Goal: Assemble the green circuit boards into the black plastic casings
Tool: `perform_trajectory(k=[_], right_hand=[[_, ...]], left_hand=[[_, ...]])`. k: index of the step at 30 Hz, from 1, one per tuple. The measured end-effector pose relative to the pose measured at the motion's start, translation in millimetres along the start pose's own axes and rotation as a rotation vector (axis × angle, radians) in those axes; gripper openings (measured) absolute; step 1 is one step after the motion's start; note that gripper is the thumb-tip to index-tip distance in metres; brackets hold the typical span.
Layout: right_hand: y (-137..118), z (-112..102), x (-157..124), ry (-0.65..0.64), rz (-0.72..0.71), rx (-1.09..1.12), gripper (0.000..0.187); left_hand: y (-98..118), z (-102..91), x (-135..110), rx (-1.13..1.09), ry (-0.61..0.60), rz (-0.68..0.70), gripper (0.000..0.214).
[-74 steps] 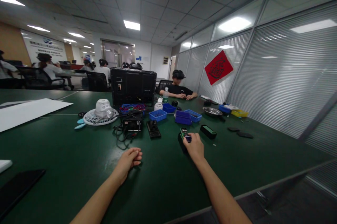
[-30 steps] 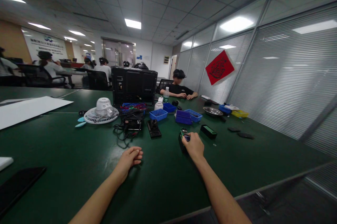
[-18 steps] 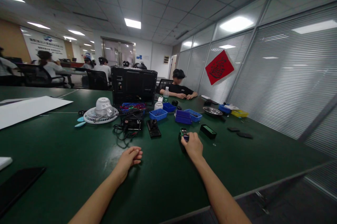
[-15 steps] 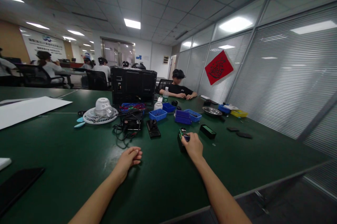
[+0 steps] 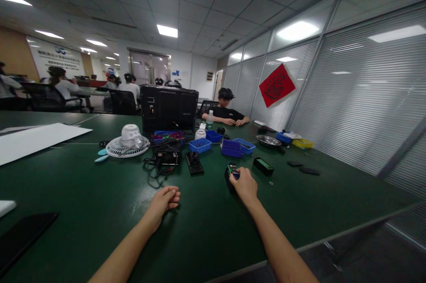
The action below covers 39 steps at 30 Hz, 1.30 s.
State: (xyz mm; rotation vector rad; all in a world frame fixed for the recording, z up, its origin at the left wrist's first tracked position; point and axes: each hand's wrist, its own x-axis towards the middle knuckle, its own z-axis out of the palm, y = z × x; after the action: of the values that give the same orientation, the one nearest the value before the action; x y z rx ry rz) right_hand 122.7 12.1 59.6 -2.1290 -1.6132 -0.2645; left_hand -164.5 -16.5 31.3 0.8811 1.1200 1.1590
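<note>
My right hand point(image 5: 245, 184) is closed around a small black device with a green circuit board point(image 5: 231, 170) showing at its top, resting on the green table point(image 5: 83, 194). My left hand point(image 5: 163, 201) lies on the table about a hand's width to the left, fingers loosely curled under, nothing visible in it. A black rectangular part point(image 5: 263, 166) sits just right of my right hand, and a black stand-like part point(image 5: 193, 163) lies ahead between both hands.
Ahead are blue bins point(image 5: 199, 145), a dismantled white fan point(image 5: 127, 143), a wired black unit point(image 5: 166, 156), a large black case point(image 5: 168, 108) and a metal bowl point(image 5: 268, 141). A person point(image 5: 226, 112) sits across the table. A dark tablet point(image 5: 20, 238) lies near left.
Almost nothing has moved; my right hand stays on the small device and my left hand stays curled on the table, with only slight camera sway.
</note>
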Motion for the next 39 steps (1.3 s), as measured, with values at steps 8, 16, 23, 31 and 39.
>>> perform_trajectory(k=[8, 16, 23, 31, 39], right_hand=[[-3.3, 2.4, -4.1, 0.022, -0.098, -0.100, 0.031], [3.8, 6.5, -1.5, -0.160, -0.049, 0.235, 0.036], [-9.9, 7.4, -13.8, -0.171, -0.083, 0.455, 0.031], [-26.1, 1.0, -35.7, -0.166, -0.220, 0.439, 0.027], [-33.0, -14.2, -33.7, -0.078, -0.326, 0.267, 0.015]], left_hand=[[2.2, 2.1, -2.3, -0.010, 0.023, -0.004, 0.009], [-5.7, 13.4, 3.7, 0.303, 0.001, 0.080, 0.027], [-23.6, 70.2, 18.3, 0.777, -0.167, 0.487, 0.104], [-44.4, 111.4, 46.0, 0.920, -0.178, 0.572, 0.113], [-43.5, 110.6, 43.6, 0.889, -0.142, 0.591, 0.104]])
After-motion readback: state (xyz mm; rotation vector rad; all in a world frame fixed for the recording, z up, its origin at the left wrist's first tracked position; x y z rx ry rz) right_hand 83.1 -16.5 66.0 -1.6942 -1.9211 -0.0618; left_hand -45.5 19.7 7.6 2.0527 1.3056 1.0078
